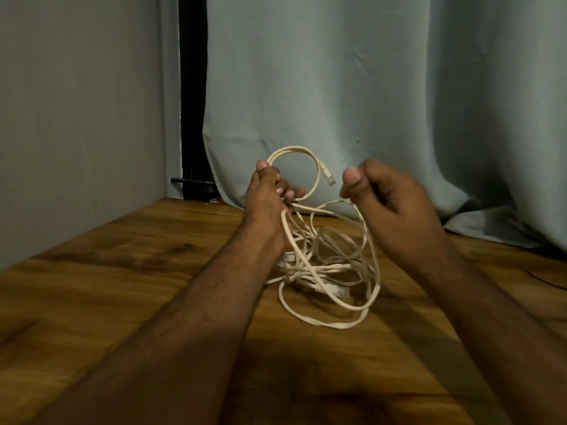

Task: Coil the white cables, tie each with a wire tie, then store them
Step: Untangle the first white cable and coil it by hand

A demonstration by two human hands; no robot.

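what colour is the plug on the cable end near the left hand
Clear, see-through plug on the cream-white cable; head view.

I see the table (122,271) running from me toward a curtain (368,87) behind it, with a wall (76,118) along its left side. A tangle of cables (331,271) lies on the table, near its middle. My left hand (267,204) is raised above the tangle's left part, my right hand (392,204) above its right. Between the hands a loop (294,151) arches up from the left hand's fingers (291,193), its plug (328,176) hanging at the loop's right end.
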